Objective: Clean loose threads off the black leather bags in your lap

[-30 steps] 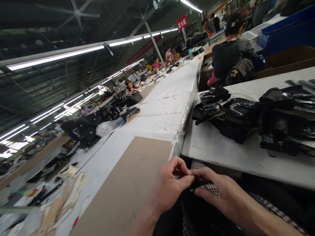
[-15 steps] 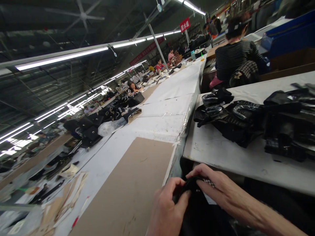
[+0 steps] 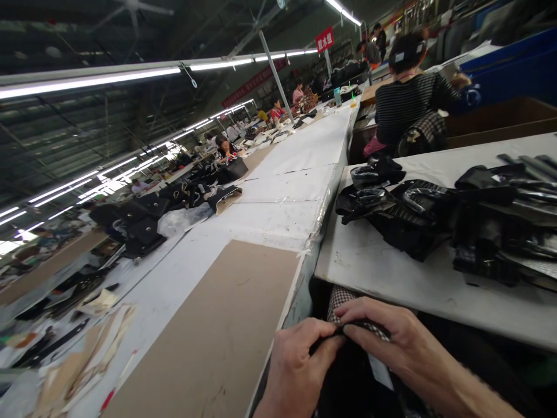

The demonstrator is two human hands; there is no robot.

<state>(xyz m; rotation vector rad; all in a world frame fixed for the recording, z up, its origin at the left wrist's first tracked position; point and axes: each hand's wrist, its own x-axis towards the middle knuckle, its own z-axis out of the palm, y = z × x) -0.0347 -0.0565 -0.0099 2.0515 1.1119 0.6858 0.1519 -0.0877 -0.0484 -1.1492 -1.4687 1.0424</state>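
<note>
Both hands meet at the lower middle, pinching the edge of a black fabric piece [image 3: 348, 377]. My left hand [image 3: 300, 363] is closed, thumb and forefinger squeezing the dark edge. Close beside it, my right hand [image 3: 391, 334] is closed too, its thumb under and fingers over the same edge. A strip of checked cloth [image 3: 342, 299] shows just beyond the fingertips and along the right thumb. Below the right hand a pale slip [image 3: 380, 371] lies against the black fabric. What kind of article it is cannot be made out; its lower part fades into shadow.
A brown board [image 3: 217, 325] covers the near part of the long white table [image 3: 300, 180]. On the right table [image 3: 343, 255] lie heaped black pieces [image 3: 418, 215]. Black bags [image 3: 143, 226] and tan strips [image 3: 82, 354] lie along the left. A co-worker [image 3: 404, 96] sits ahead, beside a blue bin [image 3: 517, 69].
The view has shifted, so the surroundings sit further left. My hands have drawn closer together on the black edge, and more checked cloth shows. The co-worker's right arm has lifted outward.
</note>
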